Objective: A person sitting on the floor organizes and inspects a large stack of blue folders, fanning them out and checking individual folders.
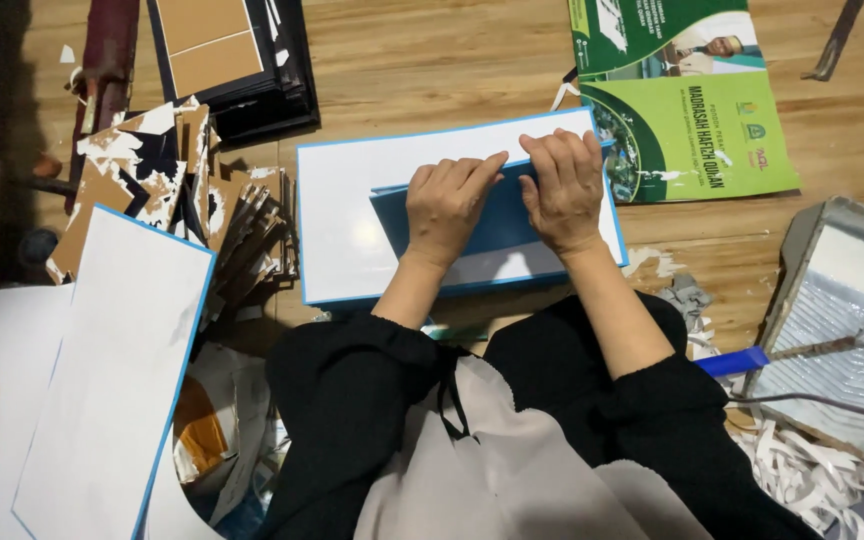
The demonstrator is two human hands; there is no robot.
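Observation:
A white sheet with a thin blue border [342, 220] lies flat on the wooden floor in front of me. On it lies a blue folded piece [497, 225]. My left hand [444, 205] presses flat on the blue piece, fingers pointing to the far right. My right hand [564, 185] presses down on the piece's far edge beside it, fingers curled over the fold. Both forearms come out of black sleeves.
A stack of white blue-edged sheets [112, 370] lies at the left, beside a heap of torn brown card scraps [182, 190] and dark frames [237, 55]. A green printed poster [682, 110] lies at the far right. A metal tray [852, 320] and paper trimmings [802, 470] lie at the right.

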